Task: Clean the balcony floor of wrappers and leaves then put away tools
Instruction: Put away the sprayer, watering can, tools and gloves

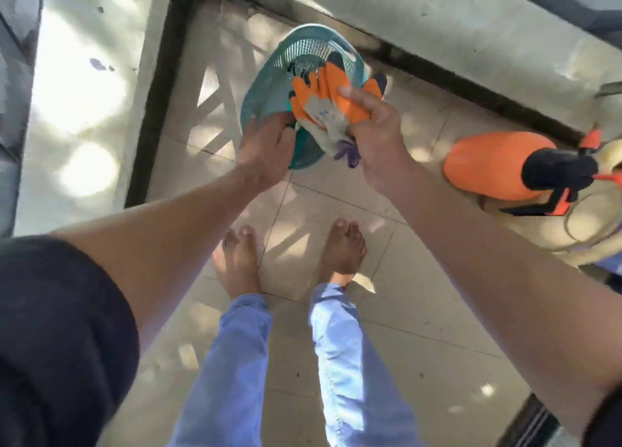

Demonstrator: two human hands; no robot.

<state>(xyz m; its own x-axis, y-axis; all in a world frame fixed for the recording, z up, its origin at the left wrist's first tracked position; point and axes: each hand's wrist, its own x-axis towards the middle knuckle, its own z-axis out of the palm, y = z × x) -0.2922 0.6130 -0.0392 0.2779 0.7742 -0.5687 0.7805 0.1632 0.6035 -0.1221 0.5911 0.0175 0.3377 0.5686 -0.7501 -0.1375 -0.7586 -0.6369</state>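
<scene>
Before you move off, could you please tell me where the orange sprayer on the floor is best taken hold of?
Take the orange sprayer by its black pump head, coming from above. The sprayer lies on its side, its round tank too broad for the fingers; the narrower black head is easier to curl them round. Its handle is blurred.

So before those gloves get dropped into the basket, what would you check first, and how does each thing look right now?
1. Gloves held firmly: ok, the right hand grips the bunch.
2. Teal basket steadied: ok, the left hand holds its near rim.
3. Gloves over the basket opening: ok, they hang at its rim.
4. Room inside the basket: cannot tell, gloves hide much of it.
5. Basket standing flat on the tile floor: not ok, it looks tilted.
6. Orange sprayer out of the way: ok, apart to the right.
</scene>
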